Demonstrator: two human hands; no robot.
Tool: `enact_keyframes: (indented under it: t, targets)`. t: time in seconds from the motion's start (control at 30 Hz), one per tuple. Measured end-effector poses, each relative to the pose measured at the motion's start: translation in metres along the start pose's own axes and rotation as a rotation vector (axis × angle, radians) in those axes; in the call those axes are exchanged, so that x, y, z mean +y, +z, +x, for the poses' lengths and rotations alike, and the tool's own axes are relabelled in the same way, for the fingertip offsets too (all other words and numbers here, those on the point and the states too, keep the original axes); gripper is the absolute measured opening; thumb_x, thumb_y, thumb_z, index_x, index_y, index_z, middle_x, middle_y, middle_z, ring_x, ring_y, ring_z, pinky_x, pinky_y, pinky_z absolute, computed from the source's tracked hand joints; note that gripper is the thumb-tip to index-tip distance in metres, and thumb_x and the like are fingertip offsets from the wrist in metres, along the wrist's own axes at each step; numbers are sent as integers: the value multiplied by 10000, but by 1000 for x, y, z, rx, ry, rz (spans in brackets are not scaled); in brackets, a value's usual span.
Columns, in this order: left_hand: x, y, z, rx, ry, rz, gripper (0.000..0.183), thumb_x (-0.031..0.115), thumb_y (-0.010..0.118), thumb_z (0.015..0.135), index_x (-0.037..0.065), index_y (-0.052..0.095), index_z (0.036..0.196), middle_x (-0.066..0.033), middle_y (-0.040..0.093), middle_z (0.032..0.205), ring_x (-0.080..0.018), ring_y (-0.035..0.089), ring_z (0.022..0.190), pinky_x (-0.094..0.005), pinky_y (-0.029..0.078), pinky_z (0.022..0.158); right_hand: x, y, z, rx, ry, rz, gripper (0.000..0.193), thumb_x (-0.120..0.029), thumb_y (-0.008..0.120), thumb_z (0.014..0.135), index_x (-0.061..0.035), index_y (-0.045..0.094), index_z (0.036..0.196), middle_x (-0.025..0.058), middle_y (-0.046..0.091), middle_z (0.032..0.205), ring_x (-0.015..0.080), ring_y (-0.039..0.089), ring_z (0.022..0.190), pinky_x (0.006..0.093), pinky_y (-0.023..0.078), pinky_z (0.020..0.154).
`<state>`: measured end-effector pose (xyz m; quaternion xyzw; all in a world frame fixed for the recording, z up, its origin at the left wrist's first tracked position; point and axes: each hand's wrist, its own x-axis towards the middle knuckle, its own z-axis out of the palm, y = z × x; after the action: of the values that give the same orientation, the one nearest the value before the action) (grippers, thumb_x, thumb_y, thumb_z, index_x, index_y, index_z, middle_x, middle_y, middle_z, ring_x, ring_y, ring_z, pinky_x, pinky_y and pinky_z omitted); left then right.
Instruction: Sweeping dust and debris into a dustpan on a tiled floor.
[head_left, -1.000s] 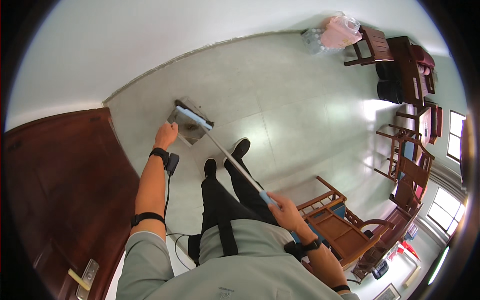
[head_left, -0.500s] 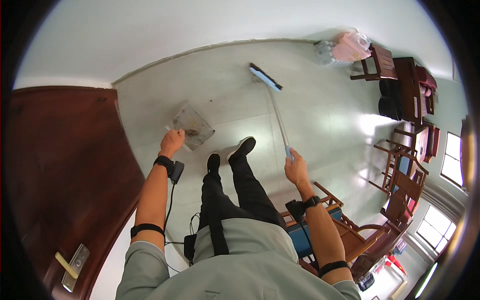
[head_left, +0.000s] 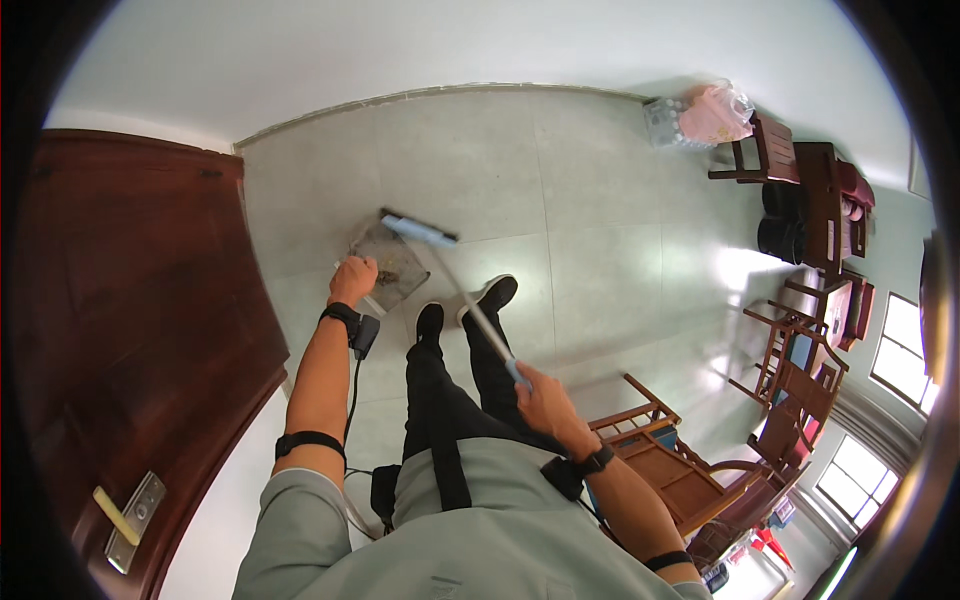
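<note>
My left hand [head_left: 354, 280] is closed on the handle of a clear dustpan [head_left: 404, 262], which is low over or on the floor; I cannot tell which. Dark debris [head_left: 386, 278] lies inside the pan. My right hand [head_left: 546, 402] wraps round the upper end of a broom [head_left: 482, 322] with a pale handle and blue grip. The broom's light blue head with dark bristles [head_left: 420, 229] is at the far edge of the dustpan, overlapping it in view.
A brown door [head_left: 150, 300] stands at the left. Wooden chairs [head_left: 660, 470] are close on my right, with more furniture [head_left: 800, 350] farther right. Pink and clear plastic bags [head_left: 715, 112] sit by the far wall. My black shoes [head_left: 493, 294] are on the tiled floor [head_left: 600, 260].
The broom head has swept left and nearer, from the open floor to the dustpan. My right hand has moved left and closer to my body. The left hand has barely shifted.
</note>
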<state>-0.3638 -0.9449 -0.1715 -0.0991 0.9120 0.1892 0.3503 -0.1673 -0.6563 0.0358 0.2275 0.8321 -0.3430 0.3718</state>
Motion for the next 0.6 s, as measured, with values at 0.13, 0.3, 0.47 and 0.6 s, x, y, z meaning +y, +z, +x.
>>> enact_keyframes:
  t: [0.13,0.3,0.47,0.6]
  targets:
    - [-30,2,1,0,7,-47,483,347,406,857,-72,642,811,-309,611,873,-455,595,859,-488,471,793,22,1,-46,-41,-196,102,375,-144,526,850,-23,533,1204,257,615,959,390,614,850,390,475,768]
    - [-58,3,-27,54,58,-66,475,366,417,859,-45,650,809,-306,608,861,-455,588,857,-477,468,800,-7,-29,-90,-195,74,155,385,-145,520,847,-33,521,1215,280,580,1048,421,561,982,405,455,834]
    - [-83,1,-58,-10,28,-102,471,372,413,864,-31,653,817,-289,614,852,-453,590,823,-475,472,770,16,7,-67,23,-89,31,385,-145,502,855,-10,513,1216,259,616,960,383,607,864,394,472,771]
    - [-112,5,-74,9,7,-107,468,372,410,867,-24,656,826,-285,613,830,-453,592,799,-481,476,745,16,33,-33,171,-99,2,384,-156,479,860,17,495,1202,299,565,1059,429,546,998,437,434,864]
